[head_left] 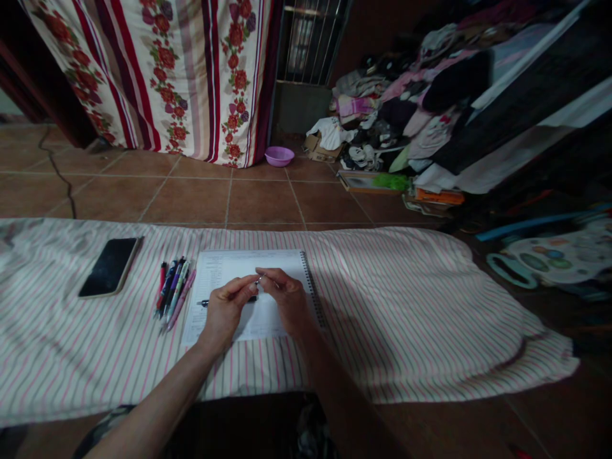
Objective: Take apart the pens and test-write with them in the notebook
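Left hand (225,311) beside right hand (290,302)

Held piece (259,281) mostly hidden, indistinct

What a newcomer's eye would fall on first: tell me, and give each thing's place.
The floral striped curtain would probably draw the eye first, hanging at the upper left. Next come the left hand and right hand, together over the spiral notebook near the middle, pinching a small, unclear object. The purple basin stands out on the tiled floor by the curtain's foot.
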Motion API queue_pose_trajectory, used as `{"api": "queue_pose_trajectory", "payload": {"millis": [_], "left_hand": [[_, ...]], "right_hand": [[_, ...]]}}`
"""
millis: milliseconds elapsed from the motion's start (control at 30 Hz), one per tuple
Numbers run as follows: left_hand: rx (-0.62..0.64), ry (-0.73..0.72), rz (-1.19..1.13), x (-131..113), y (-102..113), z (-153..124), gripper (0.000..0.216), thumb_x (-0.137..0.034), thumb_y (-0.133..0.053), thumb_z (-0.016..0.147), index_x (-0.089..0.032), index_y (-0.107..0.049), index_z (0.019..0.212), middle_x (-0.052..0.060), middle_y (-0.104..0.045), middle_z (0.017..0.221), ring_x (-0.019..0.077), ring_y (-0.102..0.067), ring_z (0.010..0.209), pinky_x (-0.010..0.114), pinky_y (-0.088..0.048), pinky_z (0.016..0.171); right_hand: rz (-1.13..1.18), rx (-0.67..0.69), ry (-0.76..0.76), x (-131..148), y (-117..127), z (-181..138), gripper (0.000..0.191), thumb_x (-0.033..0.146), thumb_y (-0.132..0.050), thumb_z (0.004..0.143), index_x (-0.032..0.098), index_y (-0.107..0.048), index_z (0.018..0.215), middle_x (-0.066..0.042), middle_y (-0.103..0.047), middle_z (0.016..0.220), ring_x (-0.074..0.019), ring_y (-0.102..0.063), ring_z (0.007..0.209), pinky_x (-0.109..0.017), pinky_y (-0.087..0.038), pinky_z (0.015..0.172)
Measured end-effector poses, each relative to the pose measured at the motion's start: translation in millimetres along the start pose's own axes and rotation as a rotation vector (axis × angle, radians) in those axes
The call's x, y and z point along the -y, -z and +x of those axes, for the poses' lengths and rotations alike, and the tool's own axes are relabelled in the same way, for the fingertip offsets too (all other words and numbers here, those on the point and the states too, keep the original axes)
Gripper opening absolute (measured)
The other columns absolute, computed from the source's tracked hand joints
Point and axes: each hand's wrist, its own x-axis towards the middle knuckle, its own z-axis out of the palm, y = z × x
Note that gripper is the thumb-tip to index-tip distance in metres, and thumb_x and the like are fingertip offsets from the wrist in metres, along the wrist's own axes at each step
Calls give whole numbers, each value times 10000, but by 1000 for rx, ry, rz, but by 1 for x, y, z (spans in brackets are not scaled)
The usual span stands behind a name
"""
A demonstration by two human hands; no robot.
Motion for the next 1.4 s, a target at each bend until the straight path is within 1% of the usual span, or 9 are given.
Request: {"api": "queue_pose_trajectory", "payload": {"millis": [233,400,533,700,967,1100,1200,1300,1400], "left_hand": [[28,-13,-90,0,1,1,215,-262,-689,647,-167,-608,823,-38,-604,583,108,-559,597,233,-445,628],[15,-47,-18,-2,-2,-2,144,-249,-677,658,-163,-603,747,-22,-614,640,107,-563,635,227,-450,649],[-34,-152,33,3,-4,-3,124,-235,-657,690,-183,-625,798,-31,-598,648,110,-559,651,227,-454,654],[-34,-327,236,12,-3,-4,206,-236,-611,757,-239,-679,951,-9,-626,763,116,-564,713,229,-444,666],[-44,-441,277,13,-7,-1,159,-225,-570,795,-238,-707,876,1,-623,721,126,-570,701,241,-436,651],[-61,-399,271,14,-8,-1,153,-221,-582,777,-229,-711,860,-1,-627,713,123,-561,680,238,-431,640],[-60,-299,211,11,-8,-3,128,-240,-611,746,-220,-718,813,-6,-631,694,124,-557,666,234,-433,629],[-30,-149,141,6,-8,-5,140,-268,-645,712,-206,-724,809,-6,-640,691,132,-563,681,241,-438,651],[-12,-21,11,4,-8,-4,194,-300,-661,696,-192,-723,844,8,-671,751,143,-579,735,264,-442,727]], "right_hand": [[34,-19,25,3,-1,1,91,261,-641,695,208,-682,756,-3,-673,828,-143,-585,801,-269,-437,749],[69,-48,-36,4,-6,-1,127,289,-663,653,188,-586,653,7,-650,728,-128,-574,676,-270,-447,679],[31,-58,6,2,-9,-2,171,308,-660,657,192,-534,656,26,-604,656,-114,-546,618,-255,-430,632],[-37,-139,0,-1,-10,-3,206,337,-645,678,193,-502,640,59,-494,576,-89,-444,550,-232,-362,557],[202,-146,-45,-12,-14,-1,287,383,-664,677,191,-463,604,63,-445,566,-85,-392,559,-242,-332,576],[156,-156,-92,-10,-12,0,281,384,-675,661,186,-484,605,64,-450,552,-80,-385,538,-239,-329,559],[184,-132,-87,-7,-12,0,232,343,-680,660,189,-507,638,69,-463,546,-76,-391,526,-230,-334,543],[257,-58,-75,-7,-11,-1,186,323,-673,677,202,-595,795,57,-526,590,-86,-452,564,-236,-375,578],[291,11,-95,-7,-9,-3,275,364,-649,707,215,-651,939,12,-609,725,-115,-531,679,-275,-426,683]]}}
